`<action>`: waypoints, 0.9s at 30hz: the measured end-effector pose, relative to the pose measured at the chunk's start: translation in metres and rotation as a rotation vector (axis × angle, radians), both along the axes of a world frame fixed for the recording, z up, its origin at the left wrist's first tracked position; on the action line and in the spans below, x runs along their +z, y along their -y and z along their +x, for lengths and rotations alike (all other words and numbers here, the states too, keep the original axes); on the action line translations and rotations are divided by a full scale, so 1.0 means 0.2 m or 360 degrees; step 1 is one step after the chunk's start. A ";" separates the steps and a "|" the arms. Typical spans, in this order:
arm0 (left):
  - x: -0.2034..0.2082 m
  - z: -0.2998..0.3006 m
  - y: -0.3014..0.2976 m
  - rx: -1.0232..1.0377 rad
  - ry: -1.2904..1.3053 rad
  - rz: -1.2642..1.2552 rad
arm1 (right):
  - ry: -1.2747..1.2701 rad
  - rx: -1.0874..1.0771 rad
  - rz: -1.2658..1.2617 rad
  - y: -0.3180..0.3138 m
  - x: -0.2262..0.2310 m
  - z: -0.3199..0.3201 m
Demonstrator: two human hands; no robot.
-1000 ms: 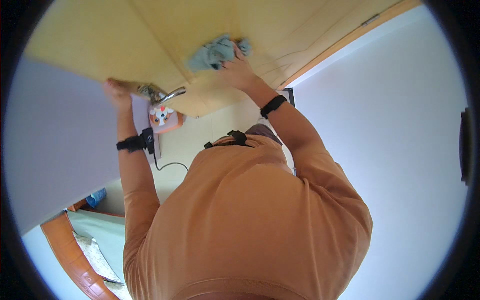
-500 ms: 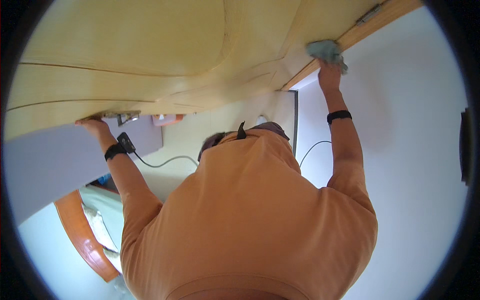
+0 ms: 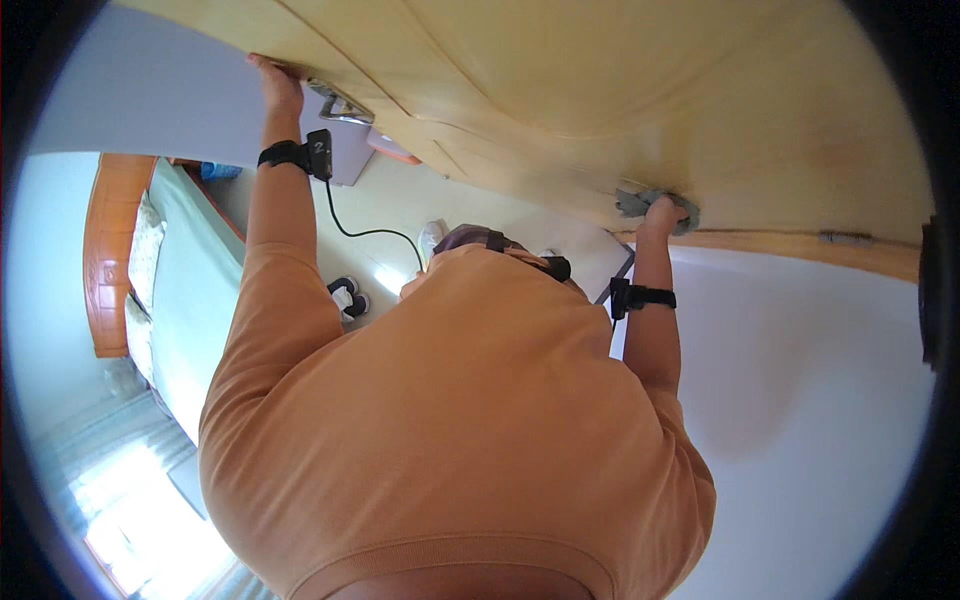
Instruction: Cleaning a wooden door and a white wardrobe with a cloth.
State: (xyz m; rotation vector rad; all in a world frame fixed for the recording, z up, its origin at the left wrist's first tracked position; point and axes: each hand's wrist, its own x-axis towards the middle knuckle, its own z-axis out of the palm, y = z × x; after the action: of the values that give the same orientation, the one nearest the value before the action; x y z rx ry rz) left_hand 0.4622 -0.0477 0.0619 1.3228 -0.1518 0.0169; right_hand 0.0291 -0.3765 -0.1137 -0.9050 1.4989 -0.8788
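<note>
A pale yellow wooden door (image 3: 560, 90) with curved grooves spans the upper part of the view. My left hand (image 3: 280, 88) grips the door's free edge, just beside the metal door handle (image 3: 340, 103); some of its fingers are hidden. Lower on the right, my right hand (image 3: 658, 215) presses a crumpled grey-green cloth (image 3: 688, 213) against the door's face near the hinged side. The cloth spreads out on both sides of the fingers.
A metal hinge (image 3: 846, 238) sits on the wooden frame at right, beside a white wall (image 3: 800, 380). To the left stands a bed (image 3: 185, 270) with an orange wooden headboard (image 3: 105, 255). Dark shoes (image 3: 350, 300) lie on the floor. A cable (image 3: 370, 233) hangs from my left wrist.
My right hand has drawn the cloth from the door's hinged edge inward over its face. My left hand still holds the free edge. The whole view has turned, showing more bed and a bright window.
</note>
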 end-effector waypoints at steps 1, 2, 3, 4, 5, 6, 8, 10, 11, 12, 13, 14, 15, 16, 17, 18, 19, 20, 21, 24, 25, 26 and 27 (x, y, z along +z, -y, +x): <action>0.01 0.00 -0.02 0.0039 0.0000 -0.0014 | 0.0000 0.0039 -0.0014 -0.03 0.01 0.08; 0.00 0.01 -0.05 -0.0024 0.0004 0.0025 | 0.0069 0.0036 0.0049 -0.06 -0.02 0.16; -0.02 0.03 -0.07 -0.0090 0.0002 0.0064 | 0.0131 0.0031 0.0114 -0.08 -0.08 0.24; -0.02 0.06 -0.06 -0.0173 0.0052 0.0043 | 0.0191 0.0026 0.0179 -0.12 -0.14 0.31; 0.02 0.00 -0.02 -0.0135 -0.0014 0.0129 | 0.0248 0.0003 0.0250 -0.15 -0.21 0.38; -0.07 0.09 -0.13 -0.0183 0.0078 0.0284 | 0.0309 0.0021 0.0320 -0.21 -0.23 0.47; -0.15 0.37 -0.37 -0.0412 -0.0091 0.0954 | 0.0541 0.0317 0.0487 -0.34 -0.26 0.64; -0.17 0.28 -0.29 -0.0281 -0.0280 0.1045 | 0.0770 0.0541 0.0672 -0.47 -0.31 0.78; -0.13 0.16 -0.19 -0.0232 0.0465 0.0751 | 0.0905 0.0677 0.0721 -0.54 -0.33 0.86; -0.13 0.15 -0.21 -0.0355 0.0501 0.0721 | 0.1044 0.0834 0.0766 -0.61 -0.34 0.95; -0.18 0.16 -0.21 -0.0503 0.0523 0.0685 | 0.1040 0.0821 0.0758 -0.70 -0.32 1.02; -0.21 0.14 -0.21 -0.0506 0.0525 0.0685 | 0.1026 0.0955 0.0863 -0.81 -0.26 1.12; -0.19 0.10 -0.20 -0.0555 0.0565 0.0700 | 0.1015 0.1069 0.0964 -0.91 -0.22 1.20; -0.19 0.07 -0.19 -0.0619 0.0614 0.0711 | 0.1035 0.1165 0.1009 -0.97 -0.27 1.28; -0.19 0.06 -0.20 -0.0661 0.0632 0.0709 | 0.1062 0.1259 0.1052 -1.01 -0.32 1.36; -0.18 0.06 -0.20 -0.0734 0.0660 0.0696 | 0.1081 0.1214 0.1034 -1.09 -0.29 1.40; -0.19 0.06 -0.20 -0.0815 0.0688 0.0680 | 0.1167 0.1210 0.1104 -1.15 -0.27 1.43; -0.19 0.04 -0.20 -0.0768 0.0869 0.0650 | 0.1257 0.1200 0.1164 -1.19 -0.22 1.45; -0.21 0.05 -0.21 -0.0833 0.0890 0.0628 | 0.1207 0.1075 0.1180 -1.22 -0.13 1.45; -0.37 0.11 -0.26 -0.0500 0.1141 0.0934 | 0.1073 0.0945 0.1067 -1.18 -0.08 1.35; -0.43 0.16 -0.28 -0.0512 0.1143 0.0969 | 0.1100 0.1094 0.1175 -1.13 -0.19 1.33; -0.52 0.24 -0.34 -0.0526 0.1085 0.0856 | 0.1119 0.1264 0.1281 -1.08 -0.26 1.30; -0.58 0.31 -0.35 -0.0538 0.1020 0.0744 | 0.1141 0.1194 0.1239 -1.04 -0.26 1.27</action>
State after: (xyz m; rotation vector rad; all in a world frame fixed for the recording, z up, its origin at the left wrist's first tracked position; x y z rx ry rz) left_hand 0.5233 0.0231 -0.0541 1.7050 -0.9697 0.1251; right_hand 0.2822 -0.1685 -0.1651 -0.4124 0.6588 0.0004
